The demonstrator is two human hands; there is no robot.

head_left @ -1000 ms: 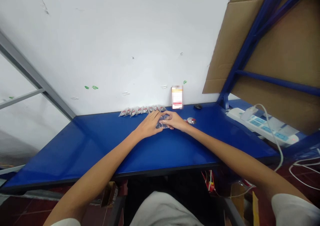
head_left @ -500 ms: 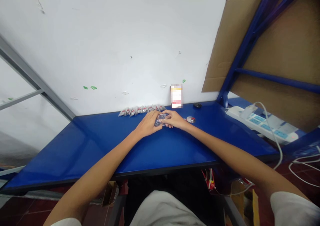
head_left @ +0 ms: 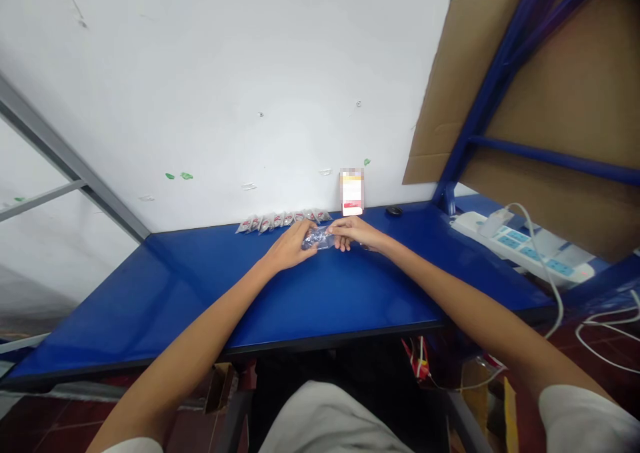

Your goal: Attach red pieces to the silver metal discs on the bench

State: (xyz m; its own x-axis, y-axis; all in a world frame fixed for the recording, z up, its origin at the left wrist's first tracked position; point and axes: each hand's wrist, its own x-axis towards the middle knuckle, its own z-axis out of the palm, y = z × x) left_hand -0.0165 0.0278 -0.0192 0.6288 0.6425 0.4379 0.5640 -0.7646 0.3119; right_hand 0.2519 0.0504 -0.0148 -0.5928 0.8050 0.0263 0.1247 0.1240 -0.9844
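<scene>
Between my hands, just above the blue table [head_left: 190,293], is a clear plastic bag [head_left: 320,237] with something dark inside that I cannot make out. My left hand [head_left: 291,246] is closed on the bag's left end, thumb below and fingers above. At the bag's right end my right hand [head_left: 356,231] pinches the plastic between thumb and forefinger, its other fingers curled loosely. Behind my hands lies a row of several small clear packets [head_left: 280,220] with red marks, along the wall.
A lit phone-like screen [head_left: 353,193], blurred out, leans on the white wall [head_left: 225,73]. Right of it sits a small black round object [head_left: 394,211]. A white power strip [head_left: 525,249] with a cable lies at the right, near the blue metal frame [head_left: 463,119].
My right hand has moved slightly right along the bag, so more of the clear plastic shows between my hands. The silvery round item beside it is now mostly hidden by my right hand and wrist.
</scene>
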